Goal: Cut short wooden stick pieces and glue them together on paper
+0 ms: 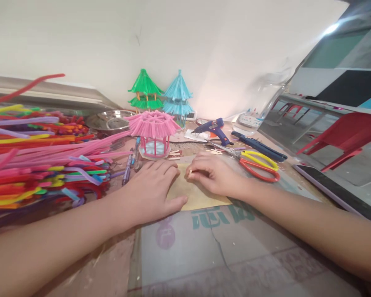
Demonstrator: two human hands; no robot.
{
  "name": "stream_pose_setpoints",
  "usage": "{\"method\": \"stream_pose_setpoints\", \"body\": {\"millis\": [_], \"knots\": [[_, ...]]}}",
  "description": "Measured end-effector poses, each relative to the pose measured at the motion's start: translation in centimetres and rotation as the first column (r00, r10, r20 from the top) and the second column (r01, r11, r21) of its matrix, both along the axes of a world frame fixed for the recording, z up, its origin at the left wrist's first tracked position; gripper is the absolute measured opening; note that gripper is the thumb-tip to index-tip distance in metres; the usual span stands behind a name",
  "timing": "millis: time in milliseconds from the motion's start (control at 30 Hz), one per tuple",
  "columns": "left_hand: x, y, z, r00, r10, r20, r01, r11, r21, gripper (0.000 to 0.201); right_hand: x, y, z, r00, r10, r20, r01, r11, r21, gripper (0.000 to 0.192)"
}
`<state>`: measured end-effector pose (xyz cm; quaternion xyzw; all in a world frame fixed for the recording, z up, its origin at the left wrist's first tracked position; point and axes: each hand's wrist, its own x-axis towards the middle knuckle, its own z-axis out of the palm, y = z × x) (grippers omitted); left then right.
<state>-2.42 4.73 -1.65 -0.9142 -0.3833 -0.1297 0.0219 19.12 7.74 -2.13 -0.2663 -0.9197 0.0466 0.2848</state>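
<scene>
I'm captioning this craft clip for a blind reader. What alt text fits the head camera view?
Two bare hands press on a flat tan cardboard sheet: the left hand lies flat, while the right hand fingers pinch its far edge. Around them are a pile of colourful pipe cleaners, a small pink pipe-cleaner pavilion, a blue glue gun and yellow-and-red-handled scissors.

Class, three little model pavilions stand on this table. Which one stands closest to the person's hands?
The pink pavilion. It stands just beyond the left hand, while the green pavilion and blue pavilion stand farther back by the wall.
</scene>
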Motion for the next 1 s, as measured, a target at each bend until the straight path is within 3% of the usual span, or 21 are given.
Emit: {"method": "stream_pose_setpoints", "body": {"millis": [133,300,433,567,700,833,967,1000], "knots": [[-0.03,-0.06,0.0,1.0,0.006,0.008,-0.006,1.0,-0.014,0.043,-0.33,-0.54,0.0,0.996,0.089,-0.028,-0.09,0.996,-0.019,0.018],[-0.06,0.0,-0.06,1.0,0.003,0.009,-0.003,1.0,-0.009,0.044,0.03,0.12,0.0,0.999,-0.044,0.018,0.043,0.998,0.047,0.017],[-0.02,-0.09,0.14,1.0,0.009,0.018,-0.008,0.999,-0.035,0.042,-0.15,-0.05,-0.1,1.0,0.02,-0.016,-0.021,0.999,-0.034,0.017],[0.05,-0.22,0.42,1.0,0.025,-0.007,-0.025,0.999,-0.041,0.043,-0.28,-0.02,-0.15,1.0,-0.025,-0.002,0.025,0.999,0.028,0.018],[0.05,-0.24,0.45,1.0,0.024,-0.009,-0.025,0.999,-0.042,0.041,-0.18,0.15,-0.13,1.0,0.016,-0.004,-0.017,1.0,-0.023,0.017],[0.0,-0.22,0.34,1.0,0.017,-0.006,-0.017,0.999,-0.028,0.042,-0.13,0.1,-0.08,0.998,-0.065,0.005,0.065,0.997,0.036,0.017],[0.0,-0.23,0.36,0.999,0.027,-0.018,-0.027,0.999,-0.04,0.043,-0.13,0.03,-0.17,1.0,0.009,0.006,-0.009,0.999,-0.042,0.017],[0.01,-0.23,0.38,0.999,0.028,-0.021,-0.029,0.999,-0.04,0.043,-0.08,0.19,-0.18,0.999,-0.036,-0.022,0.034,0.998,-0.061,0.016]]}}
